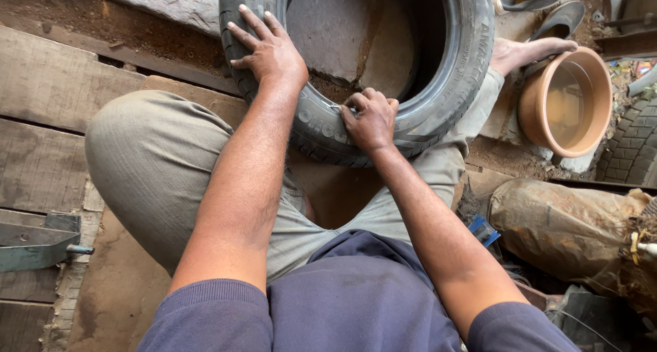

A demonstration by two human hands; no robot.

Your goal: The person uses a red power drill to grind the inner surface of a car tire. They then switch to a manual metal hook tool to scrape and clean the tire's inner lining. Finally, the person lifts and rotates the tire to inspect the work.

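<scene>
The left hand (270, 49) lies spread flat on the tyre (438, 98) at upper centre, steadying it. The right hand (369, 121) is curled, fingertips pressed on the sidewall; whether it pinches anything, I cannot tell.

The tyre (356, 71) lay on the ground between the person's knees. The left hand (270, 51) rested on its left tread, the right hand (371, 121) on its near sidewall. A basin (567, 102) stood to its right.
</scene>
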